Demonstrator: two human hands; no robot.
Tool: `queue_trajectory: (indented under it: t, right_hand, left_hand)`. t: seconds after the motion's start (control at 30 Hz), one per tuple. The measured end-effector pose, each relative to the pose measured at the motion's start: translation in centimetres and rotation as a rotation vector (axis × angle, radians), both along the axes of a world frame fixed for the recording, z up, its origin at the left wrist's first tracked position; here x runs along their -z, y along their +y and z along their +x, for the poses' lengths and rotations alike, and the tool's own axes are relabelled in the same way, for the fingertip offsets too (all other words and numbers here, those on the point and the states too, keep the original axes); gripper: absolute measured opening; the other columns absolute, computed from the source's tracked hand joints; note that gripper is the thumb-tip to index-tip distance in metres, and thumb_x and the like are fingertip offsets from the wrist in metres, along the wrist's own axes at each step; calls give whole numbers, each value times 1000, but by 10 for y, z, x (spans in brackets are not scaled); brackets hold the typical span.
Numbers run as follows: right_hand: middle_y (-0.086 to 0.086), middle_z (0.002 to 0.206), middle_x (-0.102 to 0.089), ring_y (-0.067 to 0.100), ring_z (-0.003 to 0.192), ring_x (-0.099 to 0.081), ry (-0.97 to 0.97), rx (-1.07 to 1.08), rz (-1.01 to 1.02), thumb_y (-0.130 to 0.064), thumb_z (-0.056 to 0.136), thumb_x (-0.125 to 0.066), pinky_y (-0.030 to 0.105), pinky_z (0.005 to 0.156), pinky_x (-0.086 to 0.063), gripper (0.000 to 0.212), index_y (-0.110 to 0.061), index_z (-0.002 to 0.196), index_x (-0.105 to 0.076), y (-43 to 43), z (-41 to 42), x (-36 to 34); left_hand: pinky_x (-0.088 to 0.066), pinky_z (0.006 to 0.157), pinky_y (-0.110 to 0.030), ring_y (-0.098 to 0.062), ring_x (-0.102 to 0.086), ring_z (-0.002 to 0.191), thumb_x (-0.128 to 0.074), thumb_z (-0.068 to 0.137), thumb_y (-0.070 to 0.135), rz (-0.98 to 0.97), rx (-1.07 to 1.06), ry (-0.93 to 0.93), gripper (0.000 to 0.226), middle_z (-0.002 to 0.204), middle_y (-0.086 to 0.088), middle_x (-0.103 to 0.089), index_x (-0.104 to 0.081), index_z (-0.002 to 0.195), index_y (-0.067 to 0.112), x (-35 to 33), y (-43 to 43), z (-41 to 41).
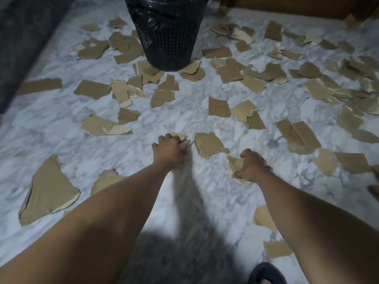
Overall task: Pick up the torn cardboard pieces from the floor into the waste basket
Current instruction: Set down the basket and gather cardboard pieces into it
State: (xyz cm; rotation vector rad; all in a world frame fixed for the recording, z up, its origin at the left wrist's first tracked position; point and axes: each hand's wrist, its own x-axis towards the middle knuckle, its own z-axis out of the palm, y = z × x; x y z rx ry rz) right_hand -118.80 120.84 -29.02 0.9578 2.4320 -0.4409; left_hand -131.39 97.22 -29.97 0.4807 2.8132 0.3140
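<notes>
Both bare forearms reach forward from the near edge of the floor [61, 130], with a dark slipper [264, 271] at the near right. The left hand [168, 150] is curled into a fist round a small torn piece [181, 137] of cardboard at the middle of the floor. The right hand [251, 167], a little nearer and further right, has its fingers and thumb curled round a pale crumpled piece [233, 165]. Just beyond and between the two hands a folded brown piece [209, 144] lies on the marble. Many more torn cardboard pieces [92, 89] are strewn over the white marbled floor, thickest toward the far right, and a large scrap [49, 191] lies near the left edge. The waste basket [168, 37], black mesh with a black liner bag [164, 5] over its top, stands upright at the far middle, with pieces touching its base. Wooden furniture [287, 3] lines the far right edge, and a dark strip [24, 37] runs along the far left edge.
</notes>
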Motion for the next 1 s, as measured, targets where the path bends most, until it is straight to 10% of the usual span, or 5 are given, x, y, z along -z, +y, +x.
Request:
queue_trajectory:
  t: [0.2,0.43,0.67,0.8,1.0]
  right_hand:
    - [9,116,-66,31,106,-61,-65,107,-142,-47,45,-93,46,91,-50,88,-9,117,-60,16,-9,2]
    - [11,112,-67,24,84,-67,220,275,-437,-23,76,-85,23,43,-48,56,-6,124,-63,12,-50,-29]
    - [11,131,-53,29,123,-50,200,58,-205,-57,66,-80,42,98,-49,82,-19,134,-54,-31,-84,3]
    - [12,131,-52,31,124,-49,197,76,-115,-49,70,-82,40,94,-48,76,-15,129,-49,-46,-80,10]
    - [11,122,-65,30,107,-64,272,287,-327,-27,58,-95,40,81,-57,84,-8,129,-54,-53,-83,5]
  left_hand:
    - [-50,89,-42,-30,-44,116,-67,81,41,99,-102,-198,50,129,-9,-39,-54,121,13,14,-1,-18]
    - [-52,83,-41,-34,-59,105,-75,78,21,185,-150,-280,85,116,-14,-54,-23,146,16,6,2,-20]
    - [-48,68,-28,-27,-64,95,-60,83,24,214,-192,-324,26,106,-11,-65,-60,103,8,0,-10,-21]
    - [-45,68,-25,-21,-62,88,-67,69,36,467,-341,-458,23,92,-9,-63,-55,75,18,-15,-39,-31]
    - [-49,69,-21,-18,-58,70,-71,88,18,706,-591,-478,23,93,-9,-60,-62,104,4,-28,-81,-40]
